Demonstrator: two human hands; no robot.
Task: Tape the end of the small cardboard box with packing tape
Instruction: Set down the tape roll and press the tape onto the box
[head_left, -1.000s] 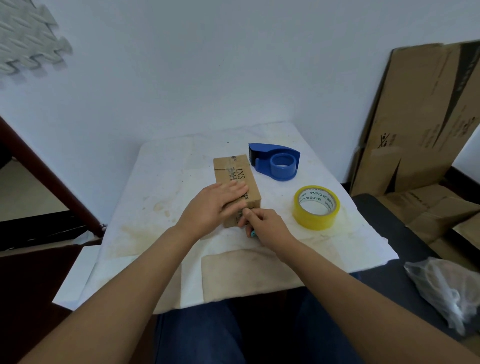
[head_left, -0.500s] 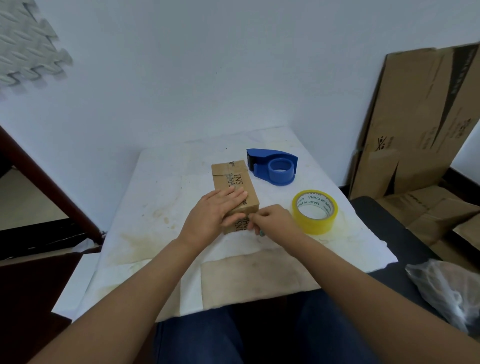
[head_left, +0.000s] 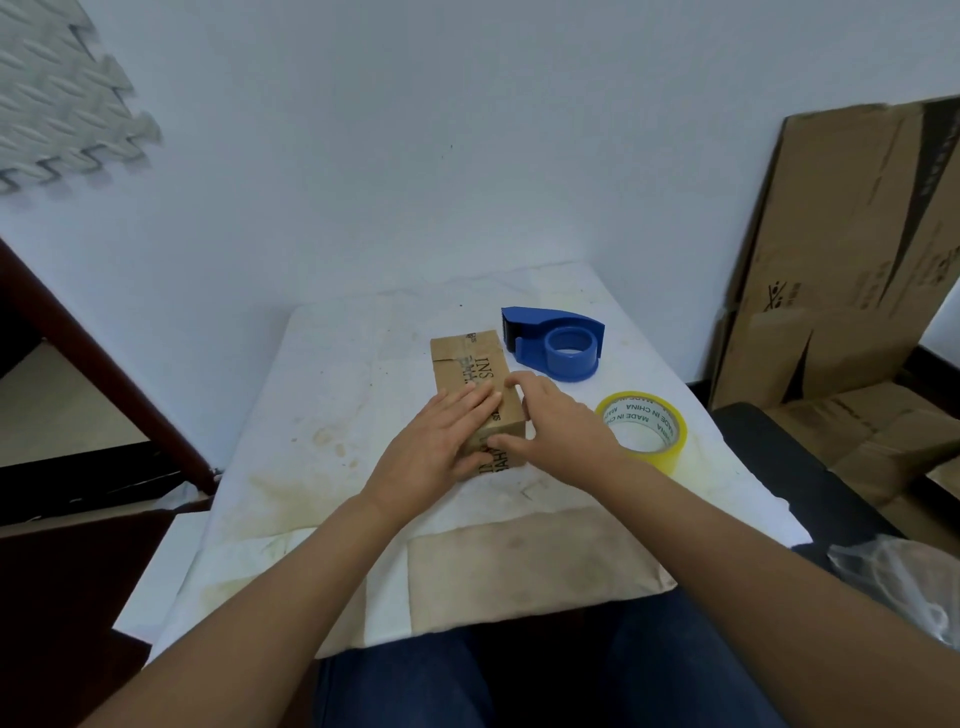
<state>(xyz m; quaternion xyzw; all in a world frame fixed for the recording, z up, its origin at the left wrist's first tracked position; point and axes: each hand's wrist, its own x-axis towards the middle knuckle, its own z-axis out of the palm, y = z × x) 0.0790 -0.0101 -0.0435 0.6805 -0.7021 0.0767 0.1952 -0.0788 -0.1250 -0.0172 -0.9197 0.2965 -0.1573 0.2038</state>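
Note:
The small cardboard box (head_left: 467, 364) lies lengthwise on the white-covered table (head_left: 337, 395), with black print on its top and near end. My left hand (head_left: 434, 444) rests flat on the near part of its top and holds it down. My right hand (head_left: 563, 426) clasps the box's near right corner, thumb on the near end face and index finger over the top edge. Just right of that hand lies a yellow roll of packing tape (head_left: 675, 439), flat on the table. The tape on the box end is too faint to make out.
A blue tape dispenser (head_left: 556, 338) with no roll in it sits behind the box to the right. Flattened cardboard sheets (head_left: 857, 260) lean on the wall at right, above a dark seat (head_left: 779, 457) and a plastic bag (head_left: 904, 577). A dark wooden rail (head_left: 104, 374) runs at left.
My right hand has risen from the table at the box's near end and now clasps the box's near right corner. My left hand stays on the top.

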